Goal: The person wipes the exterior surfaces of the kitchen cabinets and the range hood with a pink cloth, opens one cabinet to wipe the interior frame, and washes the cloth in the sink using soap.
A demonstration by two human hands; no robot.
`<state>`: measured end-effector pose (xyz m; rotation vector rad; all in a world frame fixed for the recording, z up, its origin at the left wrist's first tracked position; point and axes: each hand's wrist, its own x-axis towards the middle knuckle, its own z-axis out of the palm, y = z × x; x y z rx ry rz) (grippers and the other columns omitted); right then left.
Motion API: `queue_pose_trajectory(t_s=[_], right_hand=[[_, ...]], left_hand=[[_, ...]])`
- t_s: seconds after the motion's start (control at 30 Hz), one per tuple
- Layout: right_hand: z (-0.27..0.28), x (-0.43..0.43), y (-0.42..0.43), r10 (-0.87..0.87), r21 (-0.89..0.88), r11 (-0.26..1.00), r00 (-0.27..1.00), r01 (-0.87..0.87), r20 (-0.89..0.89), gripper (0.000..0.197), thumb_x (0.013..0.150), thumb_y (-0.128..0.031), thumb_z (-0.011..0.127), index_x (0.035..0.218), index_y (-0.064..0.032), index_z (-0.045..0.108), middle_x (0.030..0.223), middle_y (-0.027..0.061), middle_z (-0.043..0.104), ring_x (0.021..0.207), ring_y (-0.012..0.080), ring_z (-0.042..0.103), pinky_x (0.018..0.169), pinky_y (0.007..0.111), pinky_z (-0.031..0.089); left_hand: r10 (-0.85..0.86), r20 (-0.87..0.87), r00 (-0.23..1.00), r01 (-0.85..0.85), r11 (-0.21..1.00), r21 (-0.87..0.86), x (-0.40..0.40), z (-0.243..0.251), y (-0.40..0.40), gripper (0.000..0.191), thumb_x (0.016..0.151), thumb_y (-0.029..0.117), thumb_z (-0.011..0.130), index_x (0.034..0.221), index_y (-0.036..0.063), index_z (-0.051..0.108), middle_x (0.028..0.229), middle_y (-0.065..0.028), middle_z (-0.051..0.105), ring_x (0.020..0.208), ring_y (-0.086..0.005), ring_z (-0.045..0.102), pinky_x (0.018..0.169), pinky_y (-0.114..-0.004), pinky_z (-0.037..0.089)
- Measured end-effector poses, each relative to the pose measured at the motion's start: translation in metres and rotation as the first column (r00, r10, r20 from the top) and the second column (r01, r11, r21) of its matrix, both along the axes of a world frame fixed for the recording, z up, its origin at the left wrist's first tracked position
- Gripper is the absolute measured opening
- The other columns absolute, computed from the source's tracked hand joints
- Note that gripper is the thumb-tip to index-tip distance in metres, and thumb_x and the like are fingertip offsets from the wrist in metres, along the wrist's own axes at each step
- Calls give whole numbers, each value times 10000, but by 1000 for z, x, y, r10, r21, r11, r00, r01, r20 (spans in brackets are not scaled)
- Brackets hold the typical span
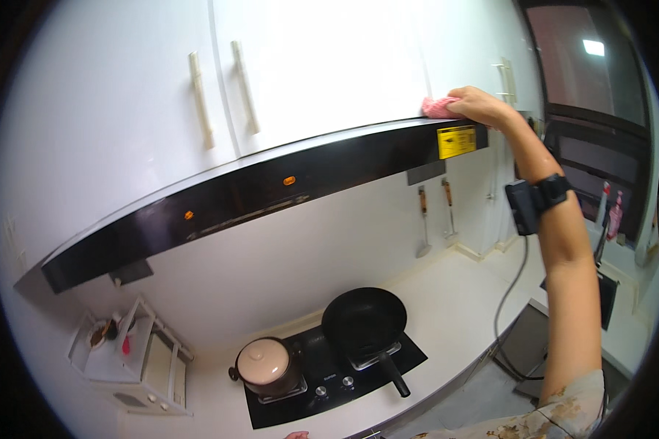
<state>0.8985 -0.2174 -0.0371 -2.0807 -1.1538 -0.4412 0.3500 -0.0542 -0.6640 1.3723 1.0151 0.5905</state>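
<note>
My right hand (479, 105) grips a folded pink cloth (438, 107). It presses the cloth where the top edge of the black range hood (357, 159) meets the white wall cabinet (329, 66). A yellow label (456, 142) with writing is on the hood front just below that hand. Only the fingertips of my left hand (297, 435) show, at the bottom edge of the picture by the counter front. The rest of that hand is cut off, so its grip is hidden.
A lidded pot (262, 365) and a black frying pan (365, 321) sit on the gas hob (329, 398), the pan's handle pointing towards me. Two utensils, including a ladle (424, 230), hang on the wall. A white rack (137, 367) stands left. A cable (502, 307) dangles from my forearm device (521, 207).
</note>
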Motion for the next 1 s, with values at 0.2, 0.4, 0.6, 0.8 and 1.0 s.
queue_pose_trajectory(t_s=[0.2,0.4,0.6,0.8,1.0], right_hand=[[-17,-126,51,469,-54,881,851,-470,238,420,860,-311,491,1136,-13,597,976,171,635,872,233,584,777,374,456],[-11,-294,131,683,-205,730,682,-652,261,443,888,-356,445,1138,-27,605,1025,215,628,964,316,593,910,364,436],[-23,-335,154,632,-177,737,573,-652,522,312,840,-190,461,1033,-10,628,1011,189,602,933,343,577,874,399,447],[-57,-220,86,220,175,853,643,-492,733,262,751,18,507,959,-66,643,985,145,579,899,308,537,816,394,430],[-97,-253,115,-172,447,783,539,-434,824,347,715,88,570,1025,-49,647,1103,114,560,1028,300,510,886,377,397]], left_hand=[[-20,53,998,21,1000,-10,2,31,-6,233,866,147,523,1037,23,622,789,-42,630,660,-104,560,558,-231,461],[-45,90,995,44,999,11,0,37,4,254,857,127,520,1054,-10,602,825,-58,624,717,-129,569,640,-256,475],[-61,71,996,65,997,-48,-11,23,12,249,850,116,521,1052,-8,599,824,-59,624,699,-129,563,630,-255,471],[-16,87,996,18,1000,-22,-29,25,13,247,842,128,532,1042,2,607,804,-55,626,672,-117,559,595,-242,462],[-31,103,994,28,999,31,-48,19,26,254,847,154,538,1031,-6,609,784,-52,627,649,-113,550,563,-237,443]])
